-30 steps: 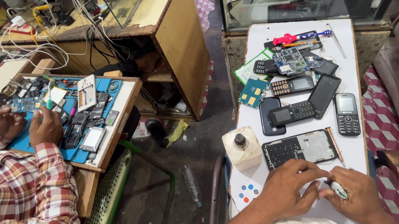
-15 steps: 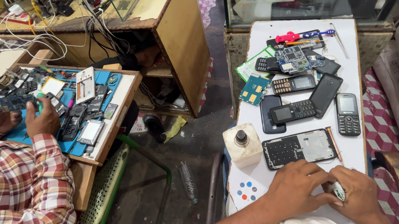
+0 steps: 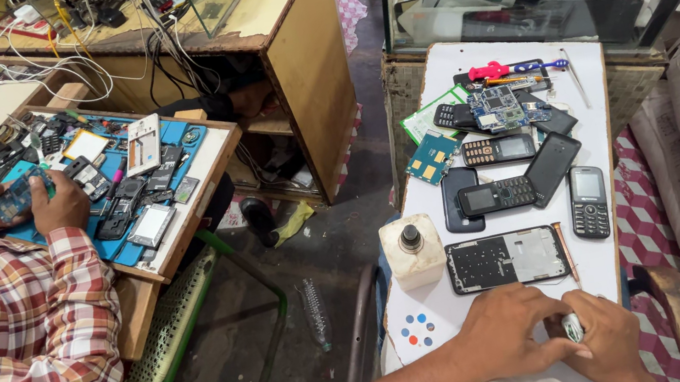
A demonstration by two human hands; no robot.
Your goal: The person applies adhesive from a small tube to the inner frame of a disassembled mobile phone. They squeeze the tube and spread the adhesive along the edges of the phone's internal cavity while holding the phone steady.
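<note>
Right hand (image 3: 611, 341): fingers pinching a small metal part (image 3: 573, 327) at the white table (image 3: 591, 81)'s near edge.
Left hand (image 3: 503, 332): curled beside it (touching).
Bottle (image 3: 412, 251): capped, contents unclear.

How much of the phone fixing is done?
Already opened: a phone frame lies bare and circuit boards sit loose on the white table. In hand: the left hand and right hand pinch a small metal part. Left: several keypad phones lie untouched.

Dark concrete floor (image 3: 228, 350), wooden counter (image 3: 307, 57)
</note>
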